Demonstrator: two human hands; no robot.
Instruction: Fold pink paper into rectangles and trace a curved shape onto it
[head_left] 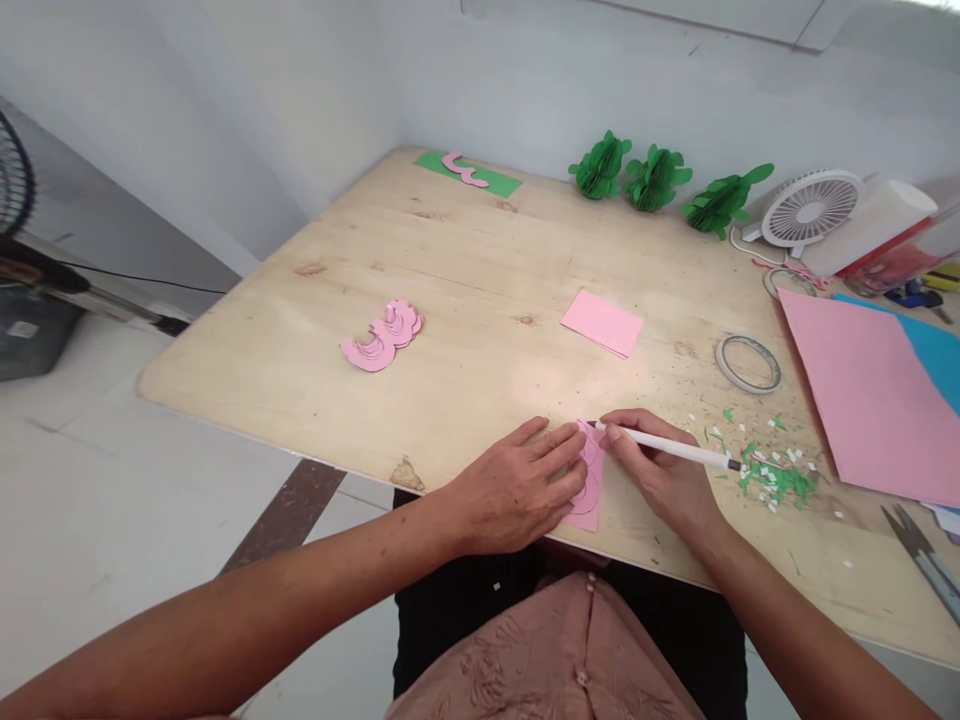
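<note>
My left hand (517, 490) lies flat at the table's front edge, its fingers stretched over a pink paper piece (589, 515). A pink curved cutout appears to lie on that piece, partly hidden by my fingers. My right hand (664, 480) is closed on a white pen (671, 446). The pen's dark tip touches or hovers just over the upper end of the pink piece; I cannot tell which. Farther back rests a small stack of pink paper rectangles (602, 323). To the left is a pile of scalloped pink cutouts (382, 337).
Green paper scraps (780, 482), a tape roll (748, 363), large pink sheets (874, 390) and scissors (926, 560) lie to the right. Along the back stand several green paper figures (652, 180) and a small white fan (810, 212). A green strip (502, 183) carries a pink cutout.
</note>
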